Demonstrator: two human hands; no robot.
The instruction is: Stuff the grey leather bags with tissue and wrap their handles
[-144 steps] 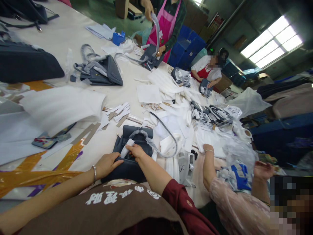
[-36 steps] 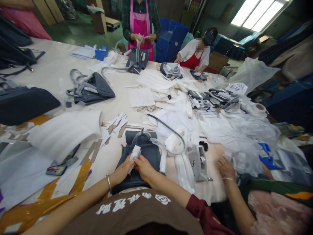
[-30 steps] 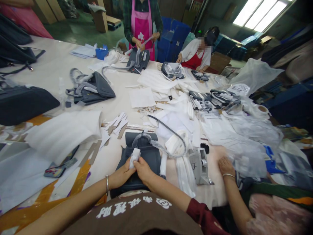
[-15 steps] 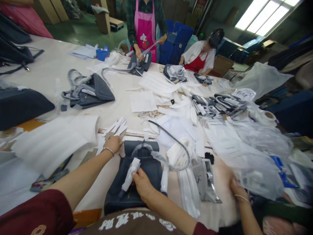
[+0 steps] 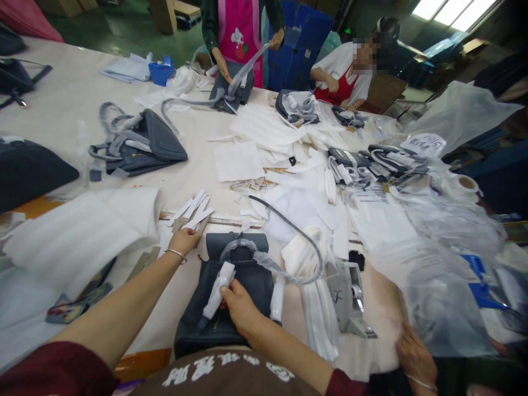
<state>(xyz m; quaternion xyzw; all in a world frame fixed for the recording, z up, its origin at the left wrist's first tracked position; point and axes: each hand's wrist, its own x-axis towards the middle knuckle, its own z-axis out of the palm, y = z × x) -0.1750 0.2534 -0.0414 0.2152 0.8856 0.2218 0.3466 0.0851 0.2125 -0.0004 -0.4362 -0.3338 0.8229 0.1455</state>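
Note:
A dark grey handbag [image 5: 243, 286] lies flat on the table right in front of me, its handle wrapped in clear plastic. My right hand [image 5: 239, 305] is closed on a white foam-wrapped piece [image 5: 217, 290] lying on the bag. My left hand [image 5: 182, 240] is stretched out to the left of the bag, fingers curled down on a small pile of white and brown paper strips [image 5: 193, 209]. I cannot make out whether it has picked any up.
White foam sheets [image 5: 78, 234] lie at left, a tape dispenser [image 5: 348, 300] right of the bag, plastic bags [image 5: 437, 286] beyond. Another grey bag [image 5: 140, 144] sits further back. A neighbour's hand [image 5: 414, 357] rests at lower right; two people work at the far side.
My left hand left the white wrapped piece and reached forward-left to the paper strips. My right hand stayed on the wrapped piece. The neighbour's hand drew back toward the lower right.

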